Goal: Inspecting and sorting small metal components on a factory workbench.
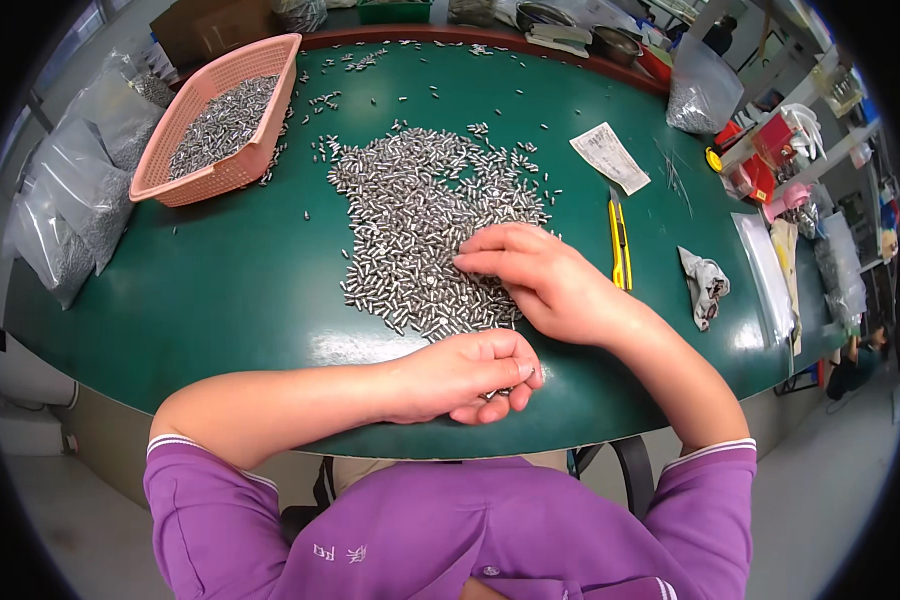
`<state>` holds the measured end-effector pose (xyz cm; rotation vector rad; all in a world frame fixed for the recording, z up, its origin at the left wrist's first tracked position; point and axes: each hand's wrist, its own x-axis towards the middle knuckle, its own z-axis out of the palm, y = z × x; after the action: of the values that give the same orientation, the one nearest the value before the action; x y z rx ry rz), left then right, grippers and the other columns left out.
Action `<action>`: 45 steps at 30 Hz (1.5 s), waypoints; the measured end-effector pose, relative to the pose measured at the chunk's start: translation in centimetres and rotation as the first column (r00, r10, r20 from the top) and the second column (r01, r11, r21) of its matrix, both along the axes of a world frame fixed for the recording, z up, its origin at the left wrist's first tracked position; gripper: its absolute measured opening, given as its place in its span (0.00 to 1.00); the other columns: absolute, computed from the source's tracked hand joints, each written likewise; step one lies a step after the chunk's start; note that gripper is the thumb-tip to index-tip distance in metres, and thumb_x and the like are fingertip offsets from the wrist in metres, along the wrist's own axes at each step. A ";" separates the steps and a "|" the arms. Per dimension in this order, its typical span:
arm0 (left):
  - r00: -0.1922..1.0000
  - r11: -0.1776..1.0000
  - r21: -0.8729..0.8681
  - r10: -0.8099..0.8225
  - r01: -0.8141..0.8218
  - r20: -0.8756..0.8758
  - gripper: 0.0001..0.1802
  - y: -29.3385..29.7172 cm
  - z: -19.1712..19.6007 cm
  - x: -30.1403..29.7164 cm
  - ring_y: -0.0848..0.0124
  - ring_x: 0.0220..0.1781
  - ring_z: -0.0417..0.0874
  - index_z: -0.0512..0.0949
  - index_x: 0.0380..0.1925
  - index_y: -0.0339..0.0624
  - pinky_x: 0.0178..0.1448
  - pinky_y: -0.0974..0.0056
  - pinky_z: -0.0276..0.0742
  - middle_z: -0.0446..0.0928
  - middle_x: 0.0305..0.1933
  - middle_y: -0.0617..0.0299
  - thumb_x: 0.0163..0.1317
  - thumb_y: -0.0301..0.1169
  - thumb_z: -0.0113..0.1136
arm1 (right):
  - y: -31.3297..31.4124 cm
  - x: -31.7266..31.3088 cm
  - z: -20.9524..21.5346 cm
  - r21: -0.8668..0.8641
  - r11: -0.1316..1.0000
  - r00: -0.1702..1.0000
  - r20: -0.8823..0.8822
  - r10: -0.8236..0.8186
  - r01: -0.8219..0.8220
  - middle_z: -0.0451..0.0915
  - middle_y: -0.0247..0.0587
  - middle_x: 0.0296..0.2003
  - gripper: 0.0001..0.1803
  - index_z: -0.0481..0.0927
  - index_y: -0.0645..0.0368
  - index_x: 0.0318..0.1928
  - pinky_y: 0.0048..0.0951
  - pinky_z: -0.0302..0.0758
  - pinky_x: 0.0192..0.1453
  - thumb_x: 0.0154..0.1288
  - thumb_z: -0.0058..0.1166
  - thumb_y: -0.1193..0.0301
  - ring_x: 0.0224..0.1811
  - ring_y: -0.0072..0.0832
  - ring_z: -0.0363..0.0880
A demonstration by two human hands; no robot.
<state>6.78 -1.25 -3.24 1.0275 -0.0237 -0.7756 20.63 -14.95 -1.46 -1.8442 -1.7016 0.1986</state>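
A broad heap of small silvery metal pins [410, 210] lies on the green tabletop in front of me. My right hand [550, 280] is over the heap's right side, fingers stretched out and slightly bent, their tips at the pins. No pin shows in its grasp. Close to the table's front edge, my left hand [475, 375] is turned partly upward with its fingers curled. A few metal pins show between its thumb and fingers; the rest of its palm is hidden.
A pink plastic basket [205, 185] of similar pins stands at far left, beside filled clear bags [70, 215]. To the right lie a yellow utility knife [618, 240], a paper slip [610, 158] and a crumpled wrapper [705, 287]. Another pin-filled bag [705, 85] stands at the far right.
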 end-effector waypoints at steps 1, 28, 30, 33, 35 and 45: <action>1.000 1.000 0.002 -0.007 0.007 -0.002 0.11 0.0 0.0 0.0 0.81 0.24 0.69 0.70 0.44 0.43 0.22 0.76 0.59 0.73 0.34 0.64 0.73 0.37 0.45 | -0.5 -0.3 -0.2 0.010 1.000 1.000 -0.023 0.003 -0.003 0.76 0.46 0.55 0.27 0.79 0.58 0.53 0.40 0.70 0.63 0.52 0.47 0.89 0.59 0.43 0.73; 0.913 0.905 -0.131 0.392 -0.404 -0.112 0.04 2.1 2.1 -0.2 0.77 0.30 0.68 0.70 0.41 0.40 0.23 0.76 0.60 0.74 0.40 0.57 0.68 0.27 0.51 | -5.5 -1.3 1.2 -0.058 0.962 0.950 0.185 -0.252 0.267 0.77 0.38 0.28 0.07 0.78 0.58 0.31 0.38 0.73 0.41 0.50 0.62 0.75 0.36 0.39 0.75; 0.914 0.905 -0.142 0.385 -0.401 -0.129 0.04 1.8 1.9 -0.5 0.79 0.29 0.67 0.70 0.40 0.40 0.22 0.77 0.59 0.74 0.39 0.59 0.70 0.28 0.50 | -5.4 -1.5 1.0 -0.075 0.955 0.942 0.202 -0.268 0.288 0.77 0.38 0.28 0.07 0.78 0.58 0.31 0.38 0.73 0.41 0.50 0.62 0.75 0.37 0.39 0.75; 0.916 0.910 -0.114 0.390 -0.399 -0.091 0.04 0.9 1.5 -0.8 0.82 0.24 0.64 0.71 0.41 0.42 0.19 0.79 0.55 0.73 0.37 0.61 0.71 0.29 0.49 | -5.3 -1.6 0.7 -0.056 0.949 0.929 0.233 -0.289 0.309 0.76 0.40 0.29 0.06 0.77 0.59 0.31 0.37 0.73 0.42 0.52 0.61 0.75 0.37 0.39 0.74; 0.922 0.922 -0.037 0.384 -0.386 -0.055 0.05 0.6 1.6 -1.1 0.83 0.21 0.61 0.72 0.43 0.42 0.16 0.80 0.53 0.72 0.35 0.60 0.71 0.29 0.48 | -5.1 -1.5 0.8 -0.015 0.963 0.960 0.076 -0.269 0.270 0.76 0.40 0.29 0.05 0.77 0.59 0.31 0.37 0.73 0.42 0.53 0.60 0.75 0.37 0.39 0.74; 0.918 0.915 -0.068 0.395 -0.397 -0.038 0.08 1.4 1.7 -1.5 0.82 0.21 0.63 0.73 0.42 0.42 0.17 0.78 0.54 0.71 0.33 0.64 0.73 0.31 0.46 | -5.7 -1.2 1.3 -0.044 0.979 0.979 0.051 -0.196 0.199 0.77 0.36 0.29 0.06 0.80 0.55 0.30 0.36 0.74 0.41 0.50 0.63 0.74 0.38 0.37 0.75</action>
<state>5.27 0.18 -1.54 0.9126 0.1710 -0.4113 19.39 -20.63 -0.13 -2.0544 -1.5433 0.1164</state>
